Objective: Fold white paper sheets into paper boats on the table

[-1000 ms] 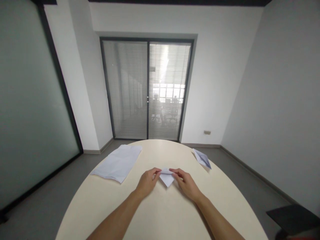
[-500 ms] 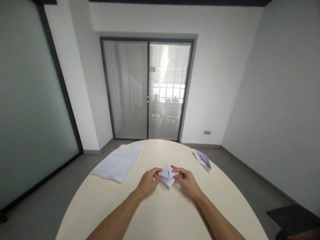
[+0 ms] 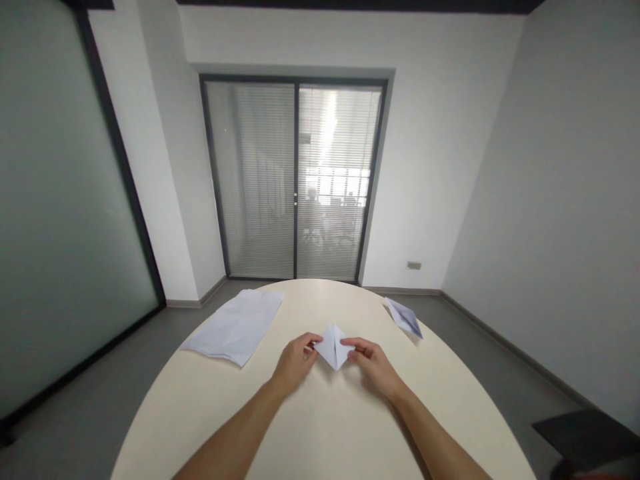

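Observation:
A small folded white paper (image 3: 333,347), diamond-shaped with a crease or slit down its middle, is held between my hands just over the table. My left hand (image 3: 297,361) pinches its left corner between thumb and fingers. At the right corner, my right hand (image 3: 373,364) grips it the same way, index finger stretched along the upper right side. The underside of the paper is hidden.
The pale round table (image 3: 320,427) spreads under both arms. Several white paper sheets (image 3: 240,327) lie stacked at the left. Another folded paper (image 3: 405,317) sits near the right edge. Beyond the table stands a glass door (image 3: 295,180) with blinds.
The lower flap of the paper no longer hangs as a separate layer below; the paper now shows one diamond with a central line. Both hands have barely moved.

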`<state>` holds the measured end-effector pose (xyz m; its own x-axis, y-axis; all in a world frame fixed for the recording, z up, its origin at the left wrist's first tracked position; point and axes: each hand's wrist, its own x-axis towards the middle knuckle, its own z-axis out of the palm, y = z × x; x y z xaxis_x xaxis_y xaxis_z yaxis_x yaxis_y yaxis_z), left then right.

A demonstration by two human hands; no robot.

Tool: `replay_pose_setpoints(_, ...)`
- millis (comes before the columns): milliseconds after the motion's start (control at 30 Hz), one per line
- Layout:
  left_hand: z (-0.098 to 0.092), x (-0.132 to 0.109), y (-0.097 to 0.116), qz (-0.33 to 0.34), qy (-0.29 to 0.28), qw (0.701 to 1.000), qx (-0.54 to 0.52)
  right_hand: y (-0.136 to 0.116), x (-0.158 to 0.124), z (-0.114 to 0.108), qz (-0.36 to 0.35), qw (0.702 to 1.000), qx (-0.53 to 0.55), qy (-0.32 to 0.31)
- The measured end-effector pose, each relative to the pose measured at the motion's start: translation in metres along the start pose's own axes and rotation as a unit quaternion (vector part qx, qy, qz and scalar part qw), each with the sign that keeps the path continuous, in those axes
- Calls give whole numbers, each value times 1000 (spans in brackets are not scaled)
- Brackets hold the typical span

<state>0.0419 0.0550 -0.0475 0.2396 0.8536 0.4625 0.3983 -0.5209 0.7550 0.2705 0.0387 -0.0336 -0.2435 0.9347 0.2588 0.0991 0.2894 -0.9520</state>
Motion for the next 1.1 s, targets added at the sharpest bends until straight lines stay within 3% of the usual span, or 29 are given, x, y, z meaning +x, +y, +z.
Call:
replay_pose_setpoints(200, -1, -6, 8, 33, -17, 999, 11, 6, 3, -5, 10, 996, -79, 47)
replay_pose_setpoints(433, -3, -5, 12, 33, -2, 999, 34, 9, 3, 3, -54, 994, -77, 56)
replay_pose_setpoints(733, -5, -4, 27, 120, 55, 989, 70, -26, -6, 16, -113, 972, -208, -9)
replay_pose_setpoints(933, -6, -5, 32, 151, 32, 984, 91, -34, -7, 20, -121, 960, -249, 25)
replay_pose_setpoints(1100, -6, -6, 34, 123, 22, 989, 83, -37, -8, 23, -120, 964, -235, 44)
